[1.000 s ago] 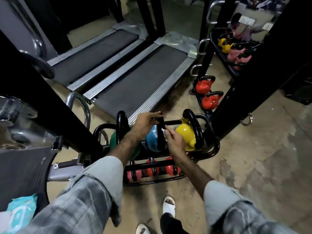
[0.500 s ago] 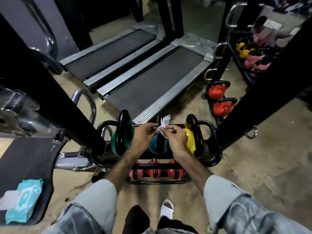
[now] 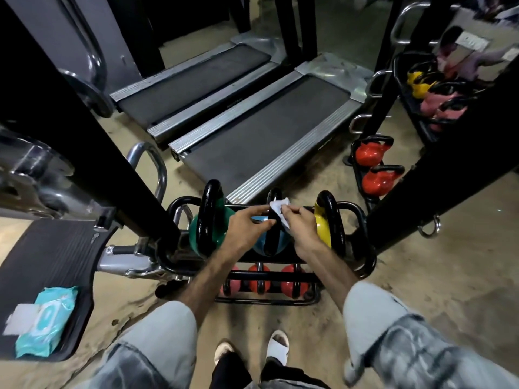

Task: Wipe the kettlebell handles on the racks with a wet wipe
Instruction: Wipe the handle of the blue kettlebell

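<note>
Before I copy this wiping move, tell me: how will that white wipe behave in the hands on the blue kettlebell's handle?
The white wipe is probably floppy: it bends over the black handle and creases between the left hand and right hand. It looks light, pinched by fingertips alone. It may bunch or slip.

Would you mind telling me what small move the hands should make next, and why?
Probably wrap the wipe around the blue kettlebell's handle and rub downward: both the right hand and left hand pinch it just above that handle.
</note>
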The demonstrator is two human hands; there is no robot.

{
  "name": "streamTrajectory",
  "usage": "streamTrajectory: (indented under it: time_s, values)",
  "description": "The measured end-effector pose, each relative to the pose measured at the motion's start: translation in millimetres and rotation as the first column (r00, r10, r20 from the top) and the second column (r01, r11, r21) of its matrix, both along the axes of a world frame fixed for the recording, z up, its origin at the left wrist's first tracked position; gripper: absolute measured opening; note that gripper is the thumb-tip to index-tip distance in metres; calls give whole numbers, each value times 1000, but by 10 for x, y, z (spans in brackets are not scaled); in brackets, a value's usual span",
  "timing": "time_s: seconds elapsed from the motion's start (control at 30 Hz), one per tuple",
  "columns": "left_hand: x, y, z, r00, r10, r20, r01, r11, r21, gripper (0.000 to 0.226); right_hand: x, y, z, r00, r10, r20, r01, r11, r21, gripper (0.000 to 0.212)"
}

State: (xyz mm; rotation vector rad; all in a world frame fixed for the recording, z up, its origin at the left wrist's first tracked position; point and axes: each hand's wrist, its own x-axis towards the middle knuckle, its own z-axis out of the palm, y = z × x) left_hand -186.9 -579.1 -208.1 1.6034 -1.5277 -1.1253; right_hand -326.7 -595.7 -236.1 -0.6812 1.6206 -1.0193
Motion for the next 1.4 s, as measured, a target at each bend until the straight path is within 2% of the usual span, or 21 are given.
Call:
streamTrajectory:
  time_s: [0.07,0.13,0.23,0.3,0.37,0.47,0.53,0.57,0.63,0.67,0.73,0.8,0.87,0.97,1.03,1.1,1.17,1.2,1.27,1.37,1.4]
  values:
    - [-8,-12,36,998,-14,57,15,1000,-7,41,32,-251,27,988,-26,149,21,999,40,20]
    - [-22,-22,70,993,-30,112,32,999,-16,43,34,-456,61,972,-68,225,47,994,97,25]
    - [-64,-13,126,988,-27,153,31,999,-25,44,-23,-523,-20,975,-80,206,40,981,192,34]
    - [-72,-5,123,985,-21,169,28,999,-40,44,-88,-417,-135,980,-28,195,-5,986,164,31]
    - [-73,7,124,985,-35,169,43,998,-47,44,-92,-222,-53,992,1,124,-12,996,88,16]
    - [-66,8,111,978,-46,203,66,993,-95,44,-79,-159,193,970,91,-227,-124,983,-136,3]
    - [-73,7,72,959,-87,269,139,973,-182,38,-42,-294,313,830,195,-523,-341,918,-200,15]
    - [-86,5,64,941,-113,319,186,960,-211,36,-32,-391,348,740,262,-619,-454,874,-173,20]
    - [-117,-2,61,899,-225,376,300,942,-152,42,-60,-623,361,570,393,-722,-630,772,-78,24]
    - [-123,-7,51,844,-315,433,394,913,-105,50,-97,-722,351,488,460,-742,-703,711,-22,25]
    - [-126,4,74,654,-397,644,537,843,-25,64,-184,-872,380,341,553,-760,-805,590,68,28]
    - [-103,17,96,544,-389,744,590,807,-10,71,-270,-959,459,257,608,-751,-864,493,104,28]
    - [-91,1,90,498,-379,780,615,789,-10,72,-313,-1027,551,168,672,-722,-912,384,145,27]
    - [-93,-81,87,497,-389,776,627,779,-11,64,-297,-1108,691,-67,726,-685,-934,195,299,30]
    - [-97,-156,129,502,-386,774,654,755,-48,48,-258,-1215,732,-212,700,-682,-907,119,404,33]
    - [-73,-230,186,498,-392,773,687,723,-76,39,-172,-1288,749,-380,634,-673,-872,-4,489,34]
    - [-48,-308,238,476,-413,776,707,704,-58,36,-26,-1379,707,-477,629,-614,-833,-102,543,30]
    - [-39,-333,244,462,-411,786,711,702,-50,34,17,-1411,727,-548,566,-616,-804,-153,575,29]
    - [-55,-363,252,432,-404,806,709,705,-27,30,64,-1425,791,-564,565,-602,-791,-161,590,30]
    - [-81,-352,238,472,-398,787,671,741,-28,26,-10,-1482,879,-454,693,-560,-824,-88,560,32]
    - [-82,-356,220,508,-385,771,657,752,-57,27,-70,-1494,895,-384,744,-547,-851,-57,521,33]
